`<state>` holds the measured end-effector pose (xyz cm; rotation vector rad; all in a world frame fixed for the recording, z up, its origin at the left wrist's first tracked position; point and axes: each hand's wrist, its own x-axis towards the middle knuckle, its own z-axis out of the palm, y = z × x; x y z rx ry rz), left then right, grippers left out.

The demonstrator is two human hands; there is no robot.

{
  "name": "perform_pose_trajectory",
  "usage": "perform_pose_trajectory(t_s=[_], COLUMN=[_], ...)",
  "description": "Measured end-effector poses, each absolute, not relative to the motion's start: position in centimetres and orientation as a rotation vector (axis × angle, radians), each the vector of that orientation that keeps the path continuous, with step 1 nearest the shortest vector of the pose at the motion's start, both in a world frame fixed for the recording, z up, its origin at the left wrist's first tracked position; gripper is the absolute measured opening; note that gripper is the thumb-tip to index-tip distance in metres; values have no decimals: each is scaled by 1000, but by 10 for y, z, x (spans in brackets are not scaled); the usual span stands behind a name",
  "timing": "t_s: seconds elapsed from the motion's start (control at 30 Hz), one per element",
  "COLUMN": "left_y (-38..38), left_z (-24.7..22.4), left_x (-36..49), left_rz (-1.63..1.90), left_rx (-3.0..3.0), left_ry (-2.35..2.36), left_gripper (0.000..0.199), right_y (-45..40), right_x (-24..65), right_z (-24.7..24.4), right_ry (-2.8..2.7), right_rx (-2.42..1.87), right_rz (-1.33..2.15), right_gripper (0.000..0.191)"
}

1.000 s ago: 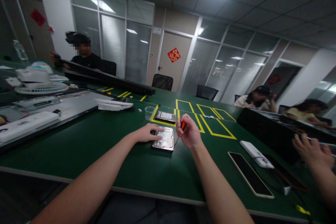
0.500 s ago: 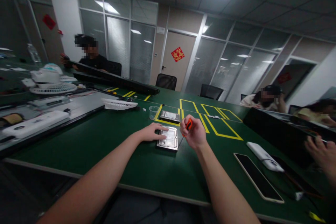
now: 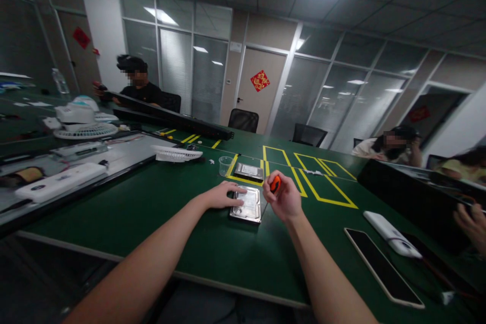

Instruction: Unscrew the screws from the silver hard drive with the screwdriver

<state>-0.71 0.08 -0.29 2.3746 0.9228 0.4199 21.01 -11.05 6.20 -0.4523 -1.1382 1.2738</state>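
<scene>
A silver hard drive [image 3: 249, 208] lies flat on the green table in front of me. My left hand [image 3: 222, 195] rests on its left side, fingers stretched and apart on the top face. In my right hand [image 3: 284, 197] is a screwdriver [image 3: 276, 183] with an orange and black handle, my fingers wrapped round it. Its thin shaft slants down to the drive's right edge; whether the tip touches a screw is too small to tell. Just behind lies a second hard drive [image 3: 248, 171], inside a yellow tape outline, beside a clear plastic cup [image 3: 226, 166].
At left are a large flat panel [image 3: 125, 154], a white device [image 3: 63, 182] and a white fan [image 3: 85, 129]. A phone [image 3: 383, 266] and white power bank [image 3: 392, 234] lie at right, near a black case [image 3: 402, 197] and another person's hand [image 3: 473, 223]. Another person [image 3: 142, 88] sits across the table.
The view has shifted slightly, so everything sits a little further right and lower. Both hands keep nearly the same place at the drive, the screwdriver still at its right edge.
</scene>
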Motion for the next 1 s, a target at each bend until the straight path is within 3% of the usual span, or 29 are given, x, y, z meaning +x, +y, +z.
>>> perform_pose_trajectory(t_s=[0.4, 0.77, 1.0], left_y=[2, 2, -2], left_z=[-7, -9, -6], left_x=[-7, -9, -8], left_rz=[457, 475, 473], left_rx=[2370, 2353, 2368], left_ry=[901, 896, 891], left_gripper=[71, 70, 69], right_y=[-111, -109, -109], right_x=[211, 209, 209], right_z=[59, 59, 57], right_ry=[-1175, -1116, -1180], right_rx=[-442, -459, -474], right_rz=[1250, 1292, 1214], right_gripper=[11, 31, 18])
